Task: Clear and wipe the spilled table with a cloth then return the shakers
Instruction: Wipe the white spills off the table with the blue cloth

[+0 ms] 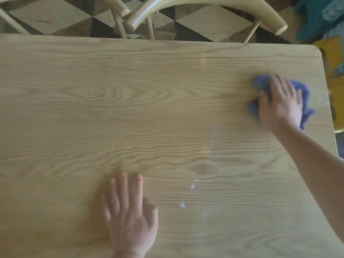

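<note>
We see the cloth (260,84), blue and bunched, lying on the tabletop (130,108) under our right hand (281,105). That hand lies flat on it with fingers spread, palm down, and the cloth shows past the fingertips, beside the thumb and out past the little-finger side. Hand and cloth are blurred. Our right arm reaches to it from the lower right.

Our left hand (130,218) rests flat on the bare wood, fingers spread and holding nothing, well apart from the right hand and nearer to us. A ring sits on one finger.

Between the hands, just right of the left one, we see a few small white spots (192,186) on the wood, and beyond them a faint wet sheen (210,161).

Beyond the far edge of the tabletop stand two pale chairs (204,4) on a checked floor (195,23).
</note>
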The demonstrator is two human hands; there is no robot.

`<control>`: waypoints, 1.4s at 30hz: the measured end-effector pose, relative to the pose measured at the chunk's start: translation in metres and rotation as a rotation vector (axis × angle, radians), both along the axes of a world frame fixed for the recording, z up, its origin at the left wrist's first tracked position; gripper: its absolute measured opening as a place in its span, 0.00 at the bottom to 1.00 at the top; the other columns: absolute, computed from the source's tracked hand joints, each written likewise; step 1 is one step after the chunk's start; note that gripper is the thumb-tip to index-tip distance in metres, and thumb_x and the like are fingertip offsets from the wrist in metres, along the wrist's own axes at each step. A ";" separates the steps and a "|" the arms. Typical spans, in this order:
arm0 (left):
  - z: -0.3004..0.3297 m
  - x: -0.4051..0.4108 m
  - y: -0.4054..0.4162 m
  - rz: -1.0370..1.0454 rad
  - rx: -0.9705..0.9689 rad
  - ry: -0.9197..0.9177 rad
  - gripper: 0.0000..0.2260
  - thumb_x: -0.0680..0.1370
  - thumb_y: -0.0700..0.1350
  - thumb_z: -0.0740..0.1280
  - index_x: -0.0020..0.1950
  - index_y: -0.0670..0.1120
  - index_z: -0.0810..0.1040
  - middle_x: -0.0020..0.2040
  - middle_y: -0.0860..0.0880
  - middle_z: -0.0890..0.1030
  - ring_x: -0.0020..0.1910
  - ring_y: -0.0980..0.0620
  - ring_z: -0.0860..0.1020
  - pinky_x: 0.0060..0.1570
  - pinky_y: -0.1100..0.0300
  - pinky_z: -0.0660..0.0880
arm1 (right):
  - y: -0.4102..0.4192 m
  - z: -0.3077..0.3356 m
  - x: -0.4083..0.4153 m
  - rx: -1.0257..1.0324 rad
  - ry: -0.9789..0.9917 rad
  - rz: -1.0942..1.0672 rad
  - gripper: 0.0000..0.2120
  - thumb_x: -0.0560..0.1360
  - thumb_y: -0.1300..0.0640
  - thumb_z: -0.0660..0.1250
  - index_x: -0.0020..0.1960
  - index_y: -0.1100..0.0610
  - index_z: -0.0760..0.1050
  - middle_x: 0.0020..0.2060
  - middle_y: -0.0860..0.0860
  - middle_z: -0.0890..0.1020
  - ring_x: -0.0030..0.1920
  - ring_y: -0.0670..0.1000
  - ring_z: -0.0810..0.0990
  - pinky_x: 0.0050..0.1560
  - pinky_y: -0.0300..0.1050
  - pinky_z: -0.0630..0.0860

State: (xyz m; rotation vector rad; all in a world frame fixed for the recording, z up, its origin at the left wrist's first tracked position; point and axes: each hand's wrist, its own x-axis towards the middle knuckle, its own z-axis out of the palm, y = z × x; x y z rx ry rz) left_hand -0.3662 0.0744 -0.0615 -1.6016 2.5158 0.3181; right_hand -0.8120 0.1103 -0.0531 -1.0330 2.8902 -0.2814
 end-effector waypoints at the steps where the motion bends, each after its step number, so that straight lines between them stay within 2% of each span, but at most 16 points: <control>1: 0.000 0.000 0.000 0.000 0.008 -0.002 0.33 0.72 0.55 0.56 0.78 0.50 0.63 0.81 0.46 0.55 0.80 0.41 0.54 0.75 0.38 0.51 | 0.020 0.000 0.000 -0.008 -0.006 -0.172 0.26 0.79 0.46 0.52 0.76 0.52 0.61 0.76 0.52 0.64 0.76 0.55 0.60 0.75 0.59 0.56; 3: 0.000 0.001 0.000 0.001 0.015 -0.003 0.33 0.72 0.55 0.55 0.78 0.50 0.62 0.81 0.46 0.54 0.80 0.41 0.53 0.75 0.38 0.50 | 0.050 -0.001 0.014 -0.025 -0.033 -0.461 0.28 0.80 0.45 0.50 0.78 0.51 0.58 0.79 0.51 0.60 0.79 0.53 0.55 0.77 0.61 0.51; 5: -0.001 0.002 0.000 -0.003 0.022 -0.005 0.33 0.72 0.56 0.55 0.78 0.51 0.62 0.81 0.46 0.54 0.80 0.41 0.52 0.75 0.38 0.49 | 0.068 -0.002 0.043 -0.036 -0.066 -0.621 0.28 0.81 0.45 0.50 0.80 0.50 0.55 0.80 0.50 0.57 0.79 0.51 0.52 0.77 0.62 0.47; 9: -0.001 0.002 0.000 0.001 0.027 0.000 0.33 0.73 0.56 0.54 0.78 0.51 0.61 0.81 0.46 0.53 0.80 0.41 0.51 0.75 0.38 0.49 | 0.074 -0.006 0.088 -0.054 -0.055 -0.772 0.28 0.81 0.45 0.49 0.80 0.50 0.54 0.80 0.49 0.55 0.80 0.50 0.51 0.77 0.61 0.44; 13: -0.003 0.003 0.000 -0.013 0.017 0.002 0.33 0.72 0.55 0.55 0.78 0.51 0.61 0.81 0.45 0.53 0.80 0.41 0.51 0.75 0.37 0.50 | 0.016 -0.007 0.074 -0.040 -0.084 -0.893 0.30 0.80 0.49 0.51 0.81 0.54 0.52 0.80 0.52 0.53 0.80 0.51 0.49 0.76 0.66 0.43; 18: 0.000 0.002 0.001 -0.016 0.001 0.009 0.33 0.72 0.55 0.55 0.78 0.50 0.62 0.81 0.45 0.54 0.80 0.40 0.52 0.75 0.37 0.50 | -0.092 -0.011 0.125 -0.001 -0.110 -0.464 0.34 0.78 0.44 0.57 0.80 0.54 0.54 0.80 0.53 0.55 0.80 0.51 0.49 0.76 0.66 0.43; 20: 0.000 0.001 0.000 -0.013 0.005 -0.008 0.33 0.72 0.55 0.55 0.78 0.50 0.61 0.81 0.45 0.53 0.80 0.40 0.51 0.76 0.38 0.49 | -0.123 -0.012 0.175 0.014 -0.131 -0.197 0.36 0.76 0.44 0.59 0.80 0.55 0.54 0.80 0.53 0.55 0.80 0.52 0.50 0.76 0.67 0.43; 23: 0.001 0.001 0.001 -0.004 -0.003 -0.035 0.33 0.72 0.54 0.55 0.78 0.50 0.62 0.81 0.45 0.54 0.80 0.40 0.53 0.76 0.39 0.49 | -0.140 -0.011 0.261 -0.012 -0.167 0.279 0.33 0.77 0.46 0.57 0.79 0.56 0.57 0.79 0.54 0.58 0.80 0.53 0.51 0.75 0.68 0.45; 25: 0.000 0.000 0.002 0.012 -0.003 -0.048 0.33 0.72 0.53 0.56 0.77 0.49 0.63 0.81 0.45 0.54 0.80 0.40 0.53 0.76 0.40 0.49 | -0.135 -0.013 0.297 0.005 -0.155 0.520 0.32 0.78 0.46 0.57 0.79 0.55 0.58 0.79 0.54 0.58 0.80 0.53 0.51 0.74 0.67 0.46; 28: -0.001 -0.001 0.001 0.019 -0.008 -0.055 0.32 0.72 0.53 0.56 0.77 0.48 0.63 0.81 0.45 0.53 0.80 0.41 0.52 0.75 0.40 0.49 | -0.120 -0.023 0.289 -0.010 -0.088 0.795 0.30 0.79 0.46 0.56 0.79 0.53 0.60 0.78 0.52 0.61 0.79 0.53 0.55 0.75 0.65 0.47; 30: -0.002 -0.001 0.001 0.010 -0.026 -0.042 0.32 0.72 0.52 0.57 0.78 0.48 0.62 0.81 0.45 0.53 0.80 0.41 0.52 0.76 0.40 0.50 | -0.109 -0.027 0.259 -0.046 -0.029 1.008 0.29 0.79 0.45 0.58 0.78 0.52 0.63 0.77 0.50 0.65 0.78 0.52 0.60 0.76 0.62 0.49; 32: -0.002 0.000 0.001 0.002 -0.039 -0.022 0.32 0.73 0.52 0.56 0.78 0.48 0.62 0.81 0.44 0.54 0.80 0.41 0.52 0.76 0.39 0.50 | -0.093 -0.028 0.224 -0.062 -0.025 1.129 0.28 0.78 0.45 0.60 0.76 0.51 0.66 0.75 0.49 0.68 0.77 0.51 0.63 0.76 0.60 0.53; 34: -0.002 0.001 0.002 0.002 -0.040 -0.014 0.32 0.73 0.52 0.56 0.78 0.49 0.62 0.81 0.44 0.54 0.80 0.41 0.52 0.76 0.39 0.50 | -0.069 -0.024 0.189 -0.072 -0.042 1.084 0.27 0.78 0.45 0.61 0.76 0.51 0.67 0.75 0.48 0.69 0.76 0.50 0.65 0.76 0.58 0.55; 36: -0.002 0.001 0.002 0.002 -0.028 -0.020 0.32 0.73 0.52 0.55 0.78 0.50 0.60 0.81 0.44 0.53 0.80 0.41 0.50 0.76 0.39 0.49 | -0.033 -0.016 0.155 -0.051 -0.062 0.901 0.27 0.79 0.45 0.59 0.76 0.50 0.66 0.76 0.47 0.67 0.76 0.50 0.63 0.77 0.57 0.55; 40: 0.000 0.001 0.001 0.008 0.005 -0.023 0.32 0.74 0.53 0.54 0.79 0.51 0.56 0.81 0.46 0.51 0.81 0.44 0.46 0.77 0.39 0.47 | 0.066 -0.003 0.112 -0.026 -0.087 0.401 0.28 0.78 0.47 0.61 0.77 0.51 0.64 0.76 0.48 0.66 0.78 0.50 0.61 0.76 0.58 0.57; 42: 0.000 0.000 0.002 0.016 0.005 -0.012 0.32 0.74 0.53 0.54 0.79 0.51 0.56 0.81 0.46 0.51 0.81 0.43 0.47 0.77 0.39 0.47 | 0.115 0.001 0.125 -0.036 -0.089 0.040 0.28 0.78 0.48 0.59 0.78 0.51 0.62 0.77 0.49 0.64 0.78 0.50 0.59 0.77 0.57 0.55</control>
